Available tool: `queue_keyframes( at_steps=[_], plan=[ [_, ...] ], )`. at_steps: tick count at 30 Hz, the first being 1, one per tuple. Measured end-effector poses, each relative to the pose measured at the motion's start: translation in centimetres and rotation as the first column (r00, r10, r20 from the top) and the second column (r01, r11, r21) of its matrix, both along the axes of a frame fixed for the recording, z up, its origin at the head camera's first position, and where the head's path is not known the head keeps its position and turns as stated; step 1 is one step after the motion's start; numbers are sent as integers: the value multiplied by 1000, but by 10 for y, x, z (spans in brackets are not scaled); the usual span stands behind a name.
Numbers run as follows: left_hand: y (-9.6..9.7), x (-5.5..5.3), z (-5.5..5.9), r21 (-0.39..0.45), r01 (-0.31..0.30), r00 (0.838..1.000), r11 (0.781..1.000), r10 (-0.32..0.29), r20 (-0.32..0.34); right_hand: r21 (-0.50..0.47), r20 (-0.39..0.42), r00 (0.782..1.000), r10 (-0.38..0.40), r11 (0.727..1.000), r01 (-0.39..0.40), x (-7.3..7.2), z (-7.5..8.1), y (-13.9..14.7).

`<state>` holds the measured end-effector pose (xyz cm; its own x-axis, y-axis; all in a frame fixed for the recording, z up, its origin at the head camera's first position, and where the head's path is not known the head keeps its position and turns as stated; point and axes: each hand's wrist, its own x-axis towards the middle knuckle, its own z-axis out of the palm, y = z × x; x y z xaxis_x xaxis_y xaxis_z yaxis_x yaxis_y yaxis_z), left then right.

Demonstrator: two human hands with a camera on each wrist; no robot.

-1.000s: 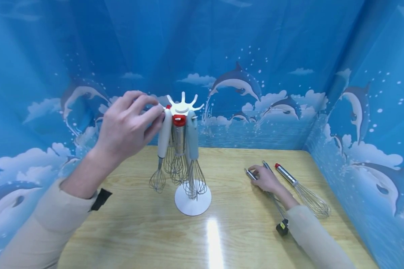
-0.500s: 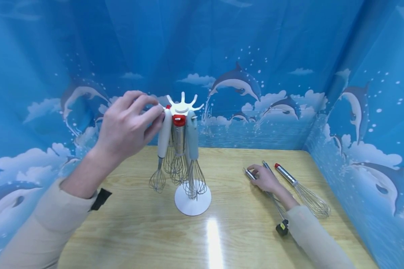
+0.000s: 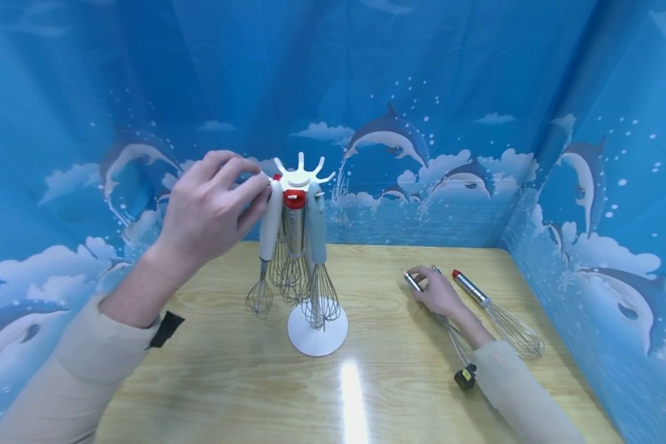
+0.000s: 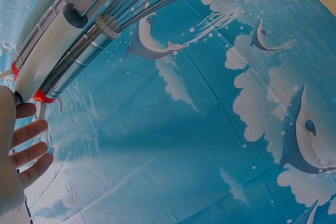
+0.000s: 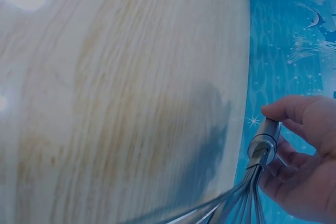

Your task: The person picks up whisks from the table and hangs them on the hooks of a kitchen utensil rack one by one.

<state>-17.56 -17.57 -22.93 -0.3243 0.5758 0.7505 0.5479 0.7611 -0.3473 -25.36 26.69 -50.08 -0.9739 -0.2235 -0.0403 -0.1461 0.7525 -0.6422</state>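
A white rack with curved prongs [image 3: 300,178] stands on the table with several whisks hanging from it. At its left side, my left hand [image 3: 213,200] pinches the top end of a white-handled whisk [image 3: 271,225] by a prong; its other fingers stay loose in the left wrist view. Beside that whisk hang a steel whisk with a red cap [image 3: 295,225] and a pale blue-handled whisk [image 3: 316,228]. On the right, my right hand [image 3: 438,295] grips a steel-handled whisk [image 5: 270,135] between thumb and fingers, low over the table.
Right of the right hand, a steel whisk with a red tip [image 3: 472,288] lies on the wooden table [image 3: 388,370]. Another steel handle [image 3: 436,269] shows just behind that hand. A blue dolphin-print curtain [image 3: 455,92] encloses the back and sides.
The handle end of the steel whisk in my right hand has risen slightly, the fingers shifting with it. My left hand and the rack stay put.
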Motion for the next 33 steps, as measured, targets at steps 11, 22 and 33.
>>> queue_keyframes(
  at_steps=[11,22,33],
  plan=[
    [0,1,1,-1,-9,1000,1000,9,3,-58,-72,997,-38,998,34,4,10,-4],
    [0,1,1,-2,-7,1000,1000,7,4,-113,-129,990,-65,992,50,10,23,-14],
    [0,2,1,-12,-19,1000,1000,19,5,-124,-201,976,-82,991,58,17,39,-25]
  ],
)
